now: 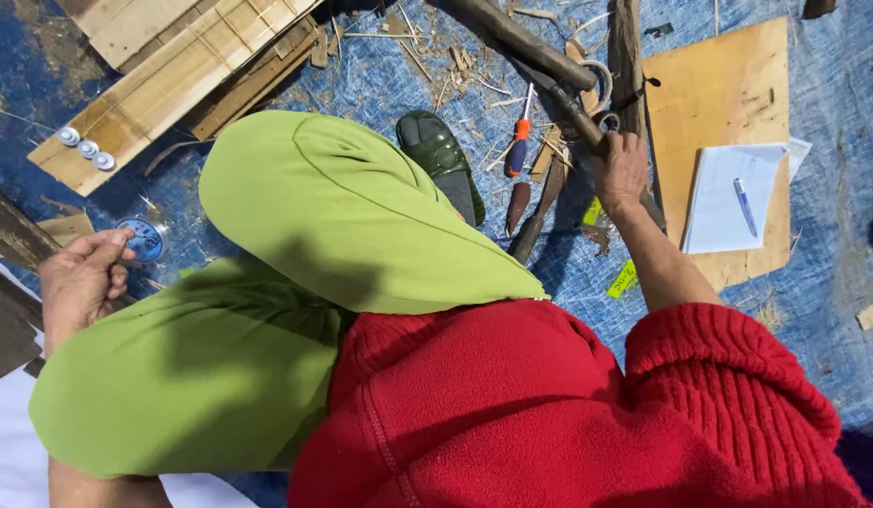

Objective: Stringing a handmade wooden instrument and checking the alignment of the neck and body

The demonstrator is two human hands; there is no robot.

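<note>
Head view, looking down on a seated person in a red fleece top point(549, 414) and light green trousers point(295, 282), on a blue woven tarpaulin point(831, 282) strewn with wood shavings.

Right hand point(620, 169): fingers curled shut around the dark wooden handle of a long tool point(573, 108), which lies slanted across the tarpaulin; the tool's working end cannot be made out. Two small metal rings point(601, 80) sit just beside the handle, above the hand.

Left hand point(79, 277): raised beside the left knee, thumb and fingertips drawn together in a pinch; what they pinch, if anything, is too small to tell. One round blue tin lid point(143, 238) lies on the tarpaulin just beside this hand.

Other items, counted: one screwdriver with an orange and blue handle point(519, 146); one dark green rubber sandal point(443, 155) beside the knee; three small white discs point(86, 149) in a row on a pale wooden slat panel point(173, 80); one flat plywood board point(723, 94) to the right, bearing one white notepad point(723, 202) with one blue pen point(745, 207) on it; one yellow-green measuring tape strip point(622, 279) near the right forearm.
</note>
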